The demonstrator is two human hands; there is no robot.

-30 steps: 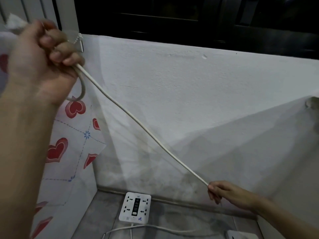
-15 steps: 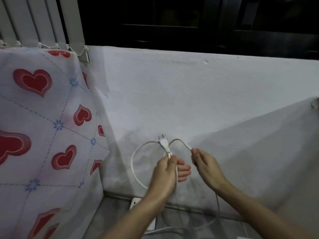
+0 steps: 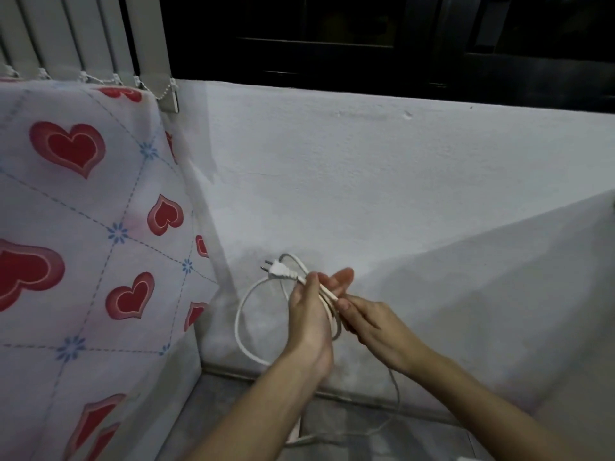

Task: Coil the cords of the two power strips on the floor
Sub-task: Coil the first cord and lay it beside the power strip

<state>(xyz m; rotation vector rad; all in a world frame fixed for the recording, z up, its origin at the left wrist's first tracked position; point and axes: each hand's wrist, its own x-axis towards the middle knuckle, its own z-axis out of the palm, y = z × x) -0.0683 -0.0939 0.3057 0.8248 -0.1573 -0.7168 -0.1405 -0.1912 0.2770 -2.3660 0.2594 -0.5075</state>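
Against the white wall (image 3: 366, 194), beside the heart-print cloth (image 3: 83, 227), a white cord (image 3: 241, 322) hangs in a loop off the floor. The left hand (image 3: 311, 321), fingers loosely curled, holds the gathered turns just below the plug (image 3: 278, 270), while the right hand (image 3: 369, 319) pinches the next stretch. To coil well, lay each turn the same size into the left palm without twisting.

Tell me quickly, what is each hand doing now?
Left hand: holds the loops of the cord below the plug, fingers partly straight.
Right hand: pinches the cord and lays it into the left hand.
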